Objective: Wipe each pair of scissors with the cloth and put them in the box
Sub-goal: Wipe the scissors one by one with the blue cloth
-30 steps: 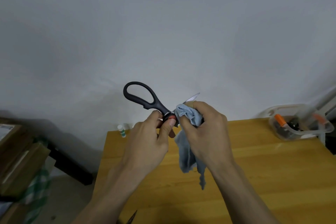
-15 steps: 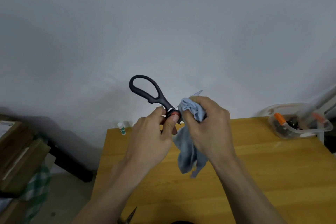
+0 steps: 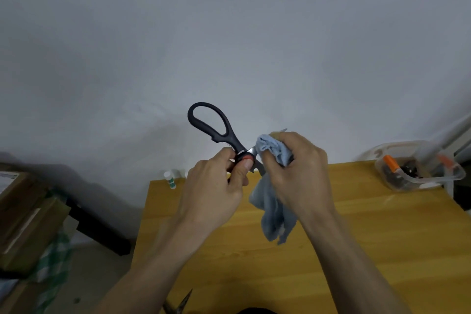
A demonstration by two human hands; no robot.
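**Black scissors held above wooden surface, blade wrapped in blue cloth**

Near edge: lying at the front lip of the wooden surface, metal tips of a second pair of scissors, the rest cut off by the frame.

Mid, held in the air above the surface: left hand gripping black-handled scissors at the pivot, thumb pressing on the red pivot cap, fingers curling round the lower handle and hiding it; left grip narrow, holding the scissors. Upper handle loop pointing up and to the left, standing out against the wall. Right hand pinching a bunched light blue cloth round the blade just right of the pivot; right grip narrow, holding cloth and blade together. Blade tip showing just beyond the knuckles at upper right. Loose tail of the cloth hanging down below the right hand, not touching the surface as far as can be told.

Far left corner of the surface: small white bottle with green marking, standing upright.

Far right corner: clear plastic box, open-topped, holding dark items and orange-handled pieces; contents blurred.

Beyond the surface: plain grey wall.

Left, off the surface: stacked cardboard boxes and green checked fabric.
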